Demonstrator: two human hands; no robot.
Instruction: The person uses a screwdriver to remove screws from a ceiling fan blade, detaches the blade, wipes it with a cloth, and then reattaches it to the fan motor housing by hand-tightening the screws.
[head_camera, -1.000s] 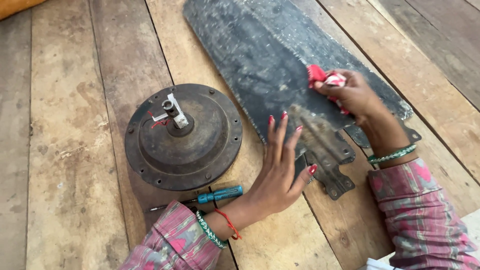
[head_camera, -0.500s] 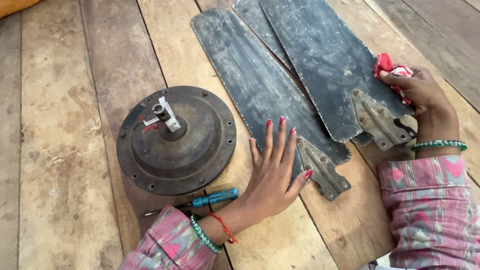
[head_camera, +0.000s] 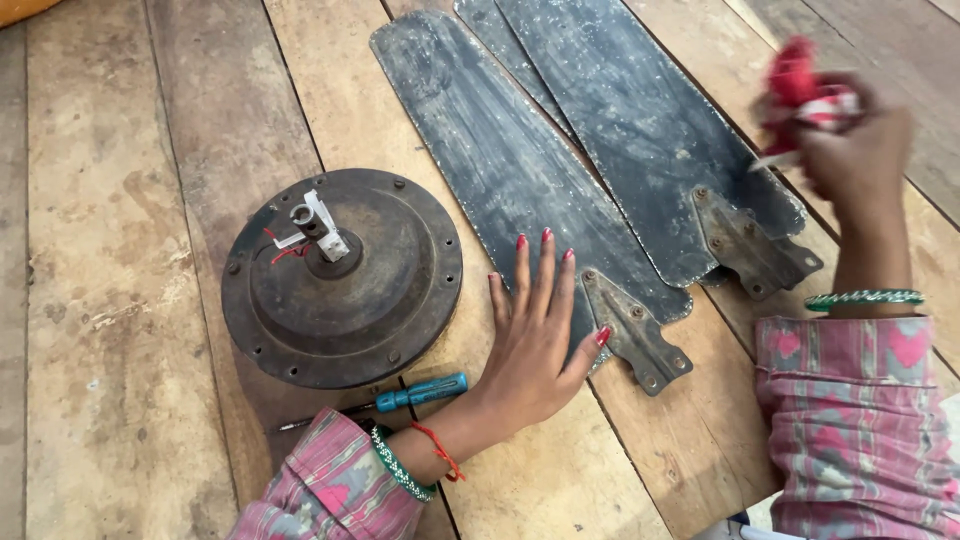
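Left hand (head_camera: 535, 340) flat, open on fan blade (head_camera: 500, 150) | right hand (head_camera: 850, 150) grips red cloth (head_camera: 800, 85) (blurred)

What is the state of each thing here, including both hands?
Left hand: flat, fingers spread, pressing the front blade.
Right hand: raised, closed on a red cloth.
Front blade: flat, dirty.
Rear blade: flat, overlapping another.
Motor: lying flat, rusty.
Screwdriver: lying loose.

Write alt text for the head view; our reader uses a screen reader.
A person's left hand presses flat on a dark, dusty metal fan blade lying on a wooden plank surface, while the right hand lifts a red cloth. A round rusty motor housing and blue-handled screwdriver lie nearby.
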